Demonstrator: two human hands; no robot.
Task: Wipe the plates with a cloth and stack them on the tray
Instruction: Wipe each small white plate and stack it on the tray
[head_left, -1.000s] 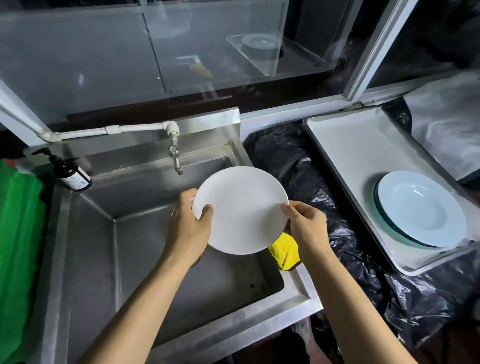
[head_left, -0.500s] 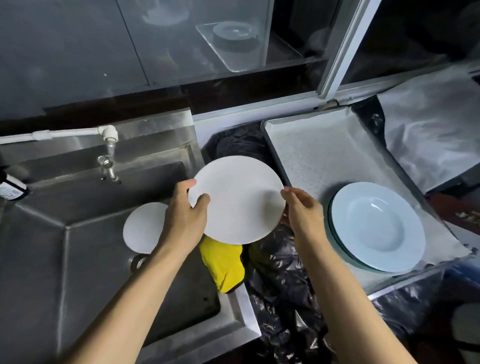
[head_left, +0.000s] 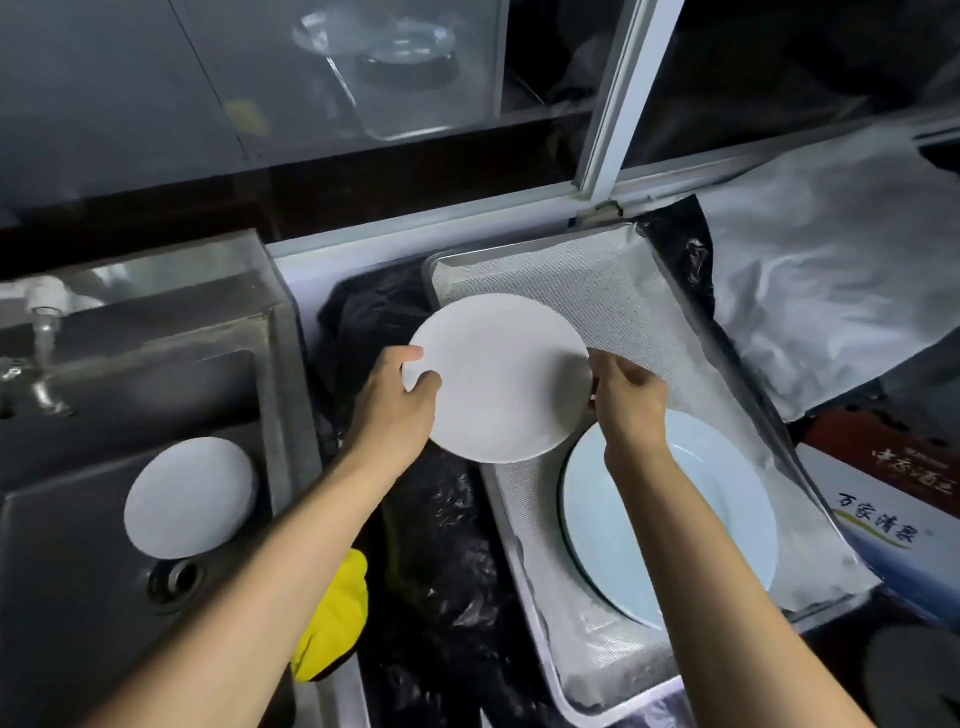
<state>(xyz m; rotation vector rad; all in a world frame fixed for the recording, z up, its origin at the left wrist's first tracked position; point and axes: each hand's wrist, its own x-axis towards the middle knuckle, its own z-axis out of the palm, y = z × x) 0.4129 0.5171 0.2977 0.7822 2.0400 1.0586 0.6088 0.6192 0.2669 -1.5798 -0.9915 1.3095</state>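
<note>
While the left hand (head_left: 395, 410) and right hand (head_left: 628, 400) pinch opposite rims at frame centre, the plate (head_left: 504, 384), stiff, likely slick and breakable, hovers over the tray (head_left: 623, 291) edge.

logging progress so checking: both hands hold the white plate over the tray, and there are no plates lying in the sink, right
Not quite: the sink is not free of plates. The head view shows a second plate lying in it beside the drain. The rest stands: the left hand and right hand hold the white plate over the tray.
</note>
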